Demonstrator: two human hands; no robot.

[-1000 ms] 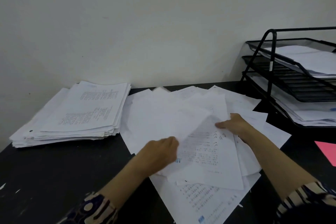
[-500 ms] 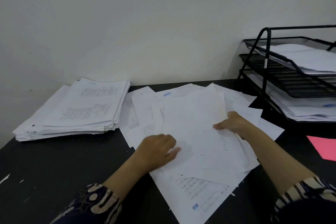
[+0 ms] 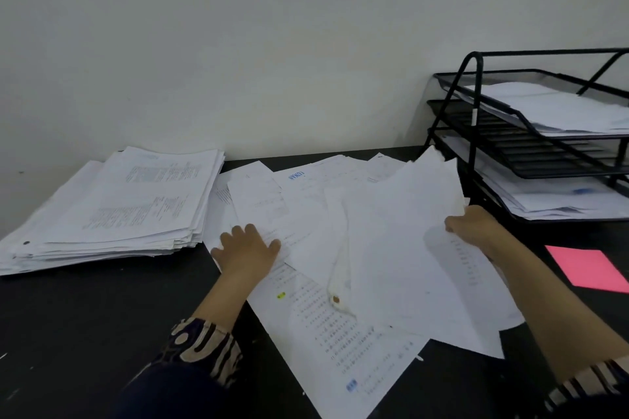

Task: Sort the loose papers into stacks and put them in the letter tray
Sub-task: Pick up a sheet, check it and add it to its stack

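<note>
A spread of loose white papers (image 3: 306,214) covers the middle of the black desk. My left hand (image 3: 246,250) lies flat on the left side of the spread, fingers straight, pressing the sheets down. My right hand (image 3: 471,226) grips the right edge of a bundle of sheets (image 3: 408,231) that is lifted and tilted toward the right. A black wire letter tray (image 3: 476,133) with three tiers stands at the right; its top and bottom tiers hold white paper, and the middle tier looks bare.
A thick stack of printed papers (image 3: 112,204) sits at the left of the desk by the wall. A pink sheet (image 3: 592,269) lies at the right, in front of the tray. Bare black desk (image 3: 85,316) shows in the near left.
My right hand has carried its bundle of sheets rightward toward the tray. My left hand has let go of them and moved left, now flat on the remaining papers.
</note>
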